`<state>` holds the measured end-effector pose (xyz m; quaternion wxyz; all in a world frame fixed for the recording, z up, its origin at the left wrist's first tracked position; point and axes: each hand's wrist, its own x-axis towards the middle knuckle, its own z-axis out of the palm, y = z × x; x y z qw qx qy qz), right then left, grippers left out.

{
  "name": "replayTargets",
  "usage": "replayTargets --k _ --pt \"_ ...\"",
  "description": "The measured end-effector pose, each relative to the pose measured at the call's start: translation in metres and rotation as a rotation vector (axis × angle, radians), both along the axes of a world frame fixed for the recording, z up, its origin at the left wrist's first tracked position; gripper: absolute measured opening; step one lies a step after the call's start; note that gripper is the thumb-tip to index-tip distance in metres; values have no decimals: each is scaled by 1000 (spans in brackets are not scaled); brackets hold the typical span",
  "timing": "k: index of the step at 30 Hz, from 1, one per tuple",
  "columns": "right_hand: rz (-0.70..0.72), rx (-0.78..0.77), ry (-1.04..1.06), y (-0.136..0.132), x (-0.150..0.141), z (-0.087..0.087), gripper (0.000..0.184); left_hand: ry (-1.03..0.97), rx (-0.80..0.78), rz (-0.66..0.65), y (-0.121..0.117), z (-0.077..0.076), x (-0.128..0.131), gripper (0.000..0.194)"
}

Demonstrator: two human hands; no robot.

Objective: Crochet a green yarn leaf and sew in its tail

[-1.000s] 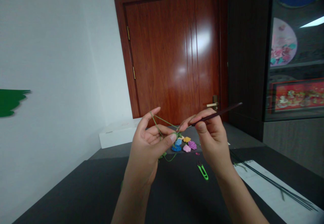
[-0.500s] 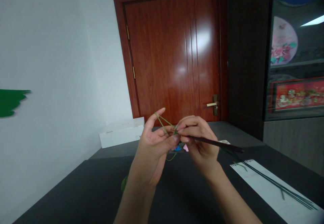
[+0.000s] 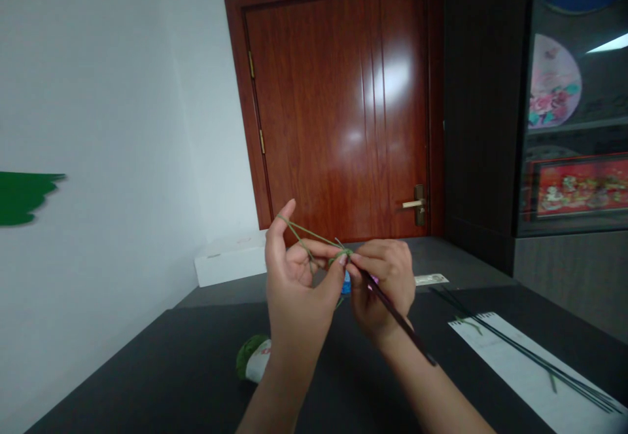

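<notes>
My left hand (image 3: 300, 290) has its index finger raised, with a green yarn strand (image 3: 314, 232) looped over it and stretched to the work. Its thumb and another finger pinch a small green crochet piece (image 3: 346, 252). In my right hand (image 3: 387, 275) is a crochet hook (image 3: 401, 319) with a long dark handle. The handle slants down over my right wrist, and the thin metal tip shows at the green piece. Single stitches are too small to make out. Partly behind my left forearm lies a ball of green yarn (image 3: 249, 357) with a paper band.
A white notepad (image 3: 515, 368) lies at the right, with dark green thin stems (image 3: 534, 354) and short yarn scraps on it. A ruler-like strip (image 3: 432, 279), a blue item (image 3: 346, 283) and a white box (image 3: 230, 257) stand farther back on the dark table (image 3: 196, 368).
My left hand has shifted left, its raised finger farther from the work. The hook's handle has swung from nearly level to slanting steeply down. More of the yarn ball shows.
</notes>
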<state>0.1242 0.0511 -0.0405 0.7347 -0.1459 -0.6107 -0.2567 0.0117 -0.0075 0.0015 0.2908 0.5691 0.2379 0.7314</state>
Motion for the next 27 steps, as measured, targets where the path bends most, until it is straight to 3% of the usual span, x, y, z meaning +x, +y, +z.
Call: replayTargets --k 4,8,10,15,19,23,25,27 --pt "42 -76 1 -11 4 6 15 40 14 32 -2 1 0 96" --pt "210 -213 117 -16 14 10 5 42 -19 -3 0 4 -3 95" --pt "404 -375 219 -16 17 13 11 53 -28 -86 2 5 -6 94" --pt "1153 -732 324 -12 15 22 29 39 -91 -309 10 4 -14 96" --pt "1434 -931 274 -10 7 23 33 8 -105 -366 13 2 -15 95" --pt "1409 -838 249 -12 2 23 35 -1 -81 -317 8 4 -11 91" --pt "1259 -709 228 -13 3 22 26 -28 -65 -278 4 6 -8 92" --pt "964 -503 157 -12 7 21 14 -63 -58 -261 2 6 -6 94"
